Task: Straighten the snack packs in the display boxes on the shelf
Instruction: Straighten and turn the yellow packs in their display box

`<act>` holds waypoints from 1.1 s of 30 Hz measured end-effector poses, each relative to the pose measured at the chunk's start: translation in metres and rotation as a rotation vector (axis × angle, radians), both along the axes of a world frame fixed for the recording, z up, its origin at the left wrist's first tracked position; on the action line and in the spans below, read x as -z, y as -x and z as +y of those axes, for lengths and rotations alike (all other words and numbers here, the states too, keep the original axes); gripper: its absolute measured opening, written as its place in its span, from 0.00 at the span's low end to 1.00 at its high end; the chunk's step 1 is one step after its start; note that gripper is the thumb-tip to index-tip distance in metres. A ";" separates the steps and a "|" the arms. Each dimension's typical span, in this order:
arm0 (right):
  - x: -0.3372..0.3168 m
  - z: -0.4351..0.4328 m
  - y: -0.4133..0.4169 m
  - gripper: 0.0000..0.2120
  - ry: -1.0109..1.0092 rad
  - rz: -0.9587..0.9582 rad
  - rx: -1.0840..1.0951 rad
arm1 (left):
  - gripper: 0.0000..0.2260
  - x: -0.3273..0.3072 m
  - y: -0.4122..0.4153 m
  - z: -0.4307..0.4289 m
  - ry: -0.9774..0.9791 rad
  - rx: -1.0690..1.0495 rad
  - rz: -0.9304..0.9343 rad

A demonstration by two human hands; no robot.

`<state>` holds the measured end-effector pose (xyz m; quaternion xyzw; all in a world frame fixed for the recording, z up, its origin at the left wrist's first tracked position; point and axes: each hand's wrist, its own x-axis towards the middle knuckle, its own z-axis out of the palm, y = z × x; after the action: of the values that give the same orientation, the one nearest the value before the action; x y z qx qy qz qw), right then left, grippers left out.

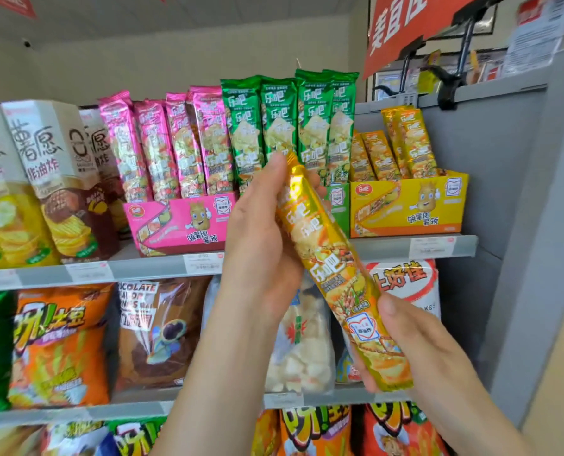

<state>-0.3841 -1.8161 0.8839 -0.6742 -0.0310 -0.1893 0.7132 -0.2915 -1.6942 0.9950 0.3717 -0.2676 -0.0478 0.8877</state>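
Yellow foil snack pack (333, 268), long and narrow, is held tilted in the air before the grey metal shelf's front edge (382, 249), clear of all boxes. Left hand (261, 232) grips its upper part, thumb near the top end. Right hand (418, 350) grasps its lower end, thumb on the face. Yellow cardboard display box (409, 205) sits at the shelf's right end, with free room right of its standing packs (405, 149).

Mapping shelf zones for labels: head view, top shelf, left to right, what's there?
Chip cartons → pink display box → green packs → yellow display box → grey end panel. The yellow pack in front overlaps, left out.
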 end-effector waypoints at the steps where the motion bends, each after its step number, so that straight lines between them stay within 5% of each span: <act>1: -0.003 0.005 0.001 0.21 0.015 -0.042 0.024 | 0.15 0.000 -0.001 0.003 -0.025 -0.023 -0.015; 10: 0.004 0.027 0.001 0.16 0.420 -0.259 0.381 | 0.13 0.013 -0.005 0.016 -0.090 -0.164 -0.104; 14: 0.004 0.031 0.000 0.14 0.475 -0.267 0.482 | 0.06 0.022 -0.002 0.017 -0.217 -0.158 -0.244; 25: -0.003 0.044 0.001 0.13 0.545 -0.340 0.619 | 0.15 0.059 0.015 0.010 -0.356 0.061 -0.280; 28: -0.006 0.045 0.004 0.15 0.553 -0.331 0.496 | 0.15 0.058 0.012 0.016 -0.285 0.023 -0.254; 33: -0.006 0.034 0.010 0.29 0.004 -0.050 -0.107 | 0.17 0.049 0.005 0.028 -0.106 0.113 -0.161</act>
<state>-0.3941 -1.7823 0.8902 -0.6680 -0.0853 -0.1678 0.7199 -0.2965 -1.6663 0.9455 0.4049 -0.3557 -0.0821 0.8383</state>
